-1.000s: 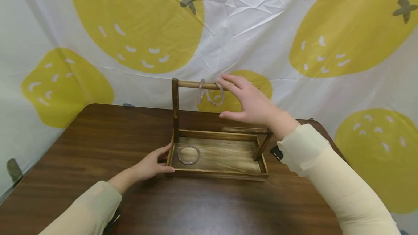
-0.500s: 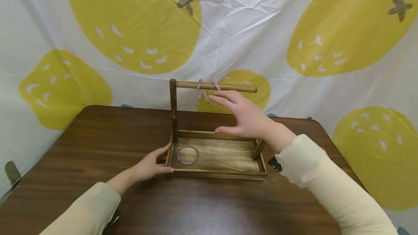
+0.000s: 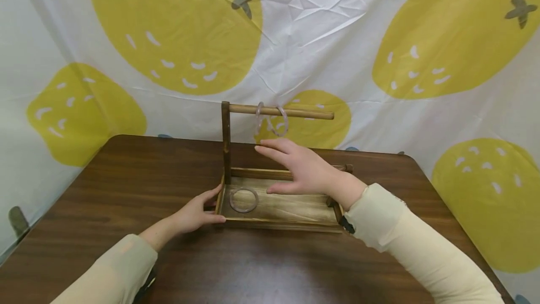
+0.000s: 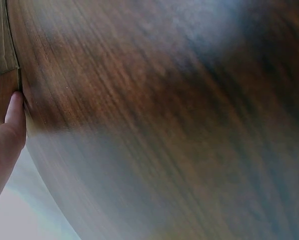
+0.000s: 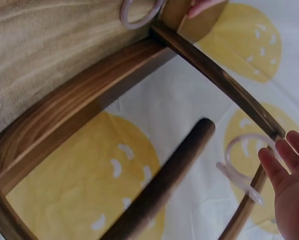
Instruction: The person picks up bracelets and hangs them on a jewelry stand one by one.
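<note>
A wooden jewelry stand has a shallow tray (image 3: 287, 225) as its base, a tall left post (image 3: 226, 140) with an upper bar (image 3: 312, 114), and a short right post with a lower bar (image 3: 347, 168). Two pale, translucent bangles hang on the upper bar, a left bangle (image 3: 257, 123) and a right bangle (image 3: 287, 123). Another bangle (image 3: 256, 200) lies flat at the tray's left end. My left hand (image 3: 191, 214) grips that end, thumb at the front corner. Fingers spread and holding nothing, my right hand (image 3: 305, 169) hovers over the tray, hiding most of the lower bar.
The stand sits on a dark brown wooden table (image 3: 126, 191). Behind the table hangs a white cloth (image 3: 312, 27) printed with large yellow fruit. The upper bar's right end is free, with no post beneath it.
My right hand has dropped from beside the right bangle on the upper bar to over the tray, slightly leftward. The bangles stay on the bar, and my left hand has kept its place.
</note>
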Demonstrator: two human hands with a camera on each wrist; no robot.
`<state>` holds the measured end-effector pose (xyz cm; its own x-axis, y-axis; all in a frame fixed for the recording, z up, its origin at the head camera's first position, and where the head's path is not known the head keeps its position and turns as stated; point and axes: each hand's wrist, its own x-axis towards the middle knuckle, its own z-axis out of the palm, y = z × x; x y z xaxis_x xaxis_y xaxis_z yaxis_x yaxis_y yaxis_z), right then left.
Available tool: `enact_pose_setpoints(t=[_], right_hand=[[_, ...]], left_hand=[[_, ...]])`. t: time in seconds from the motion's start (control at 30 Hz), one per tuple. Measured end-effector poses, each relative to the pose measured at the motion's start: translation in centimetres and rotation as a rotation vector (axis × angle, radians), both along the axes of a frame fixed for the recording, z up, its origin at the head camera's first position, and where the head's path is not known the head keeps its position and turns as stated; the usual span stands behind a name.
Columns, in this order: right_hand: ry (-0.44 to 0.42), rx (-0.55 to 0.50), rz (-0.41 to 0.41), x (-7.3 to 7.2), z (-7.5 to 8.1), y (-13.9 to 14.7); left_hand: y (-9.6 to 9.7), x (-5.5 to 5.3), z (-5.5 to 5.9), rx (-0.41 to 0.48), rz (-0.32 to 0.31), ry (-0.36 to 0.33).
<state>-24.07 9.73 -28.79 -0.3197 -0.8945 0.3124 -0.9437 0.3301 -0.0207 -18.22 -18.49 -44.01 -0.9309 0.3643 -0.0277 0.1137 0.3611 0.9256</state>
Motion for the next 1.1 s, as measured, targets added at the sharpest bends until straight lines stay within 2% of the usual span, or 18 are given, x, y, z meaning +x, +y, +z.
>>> enact_pose_setpoints(t=[0.23,0.47,0.67,0.9,1.1], right_hand=[[-0.051,0.043,-0.027,0.4,-1.1,-0.8],[-0.110,0.081,-0.048,0.5,-2.2,-1.6],[-0.102,0.105,-0.038,0.4,-3.1,-2.1],[-0.148,0.174,-0.058,0.3,-4.1,-2.6],[-0.200,0.202,-0.093,0.1,-4.9,-3.1]], left_hand=[[0.0,-0.2,-0.1,-0.010,0.004,0.006],[0.3,0.1,0.5,-0.006,-0.002,0.000],[0.2,0.2,0.5,0.001,0.000,-0.013],[-0.1,0.2,0.2,0.007,-0.028,0.038],[0.1,0.2,0.3,0.011,-0.007,-0.012]])
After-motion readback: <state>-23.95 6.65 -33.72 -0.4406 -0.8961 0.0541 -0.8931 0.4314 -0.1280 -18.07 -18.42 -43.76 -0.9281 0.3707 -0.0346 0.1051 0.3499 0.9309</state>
